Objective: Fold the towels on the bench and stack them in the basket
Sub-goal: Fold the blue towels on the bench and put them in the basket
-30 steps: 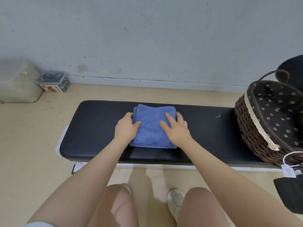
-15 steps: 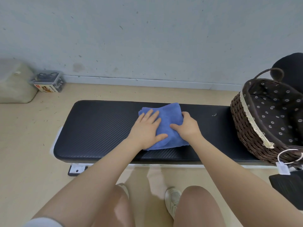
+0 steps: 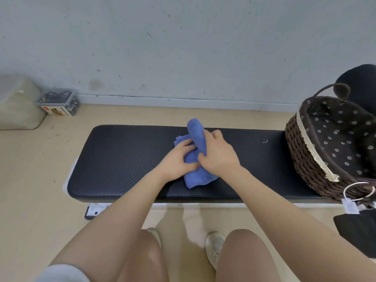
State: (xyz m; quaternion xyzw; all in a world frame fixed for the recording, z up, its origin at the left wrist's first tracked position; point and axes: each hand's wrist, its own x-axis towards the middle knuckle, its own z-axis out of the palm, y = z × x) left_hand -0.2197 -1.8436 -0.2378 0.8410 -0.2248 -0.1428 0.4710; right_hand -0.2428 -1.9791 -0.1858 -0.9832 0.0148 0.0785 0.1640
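Towel [image 3: 195,174] lies mid-frame on the desk [image 3: 122,159]. Your right hand [image 3: 218,157] clasps its raised fold; left hand [image 3: 179,157] presses it flat. Judged soft, light, floppy: hold it across the folded edges.

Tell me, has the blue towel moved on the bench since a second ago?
Yes. The blue towel has shifted right along the bench, toward the basket, one end lifted by the right hand.

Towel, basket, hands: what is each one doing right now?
Towel: folded, partly lifted off the bench.
Basket: upright on the bench's right end, no towel seen inside.
Left hand: presses the towel down.
Right hand: grips the towel's raised fold.
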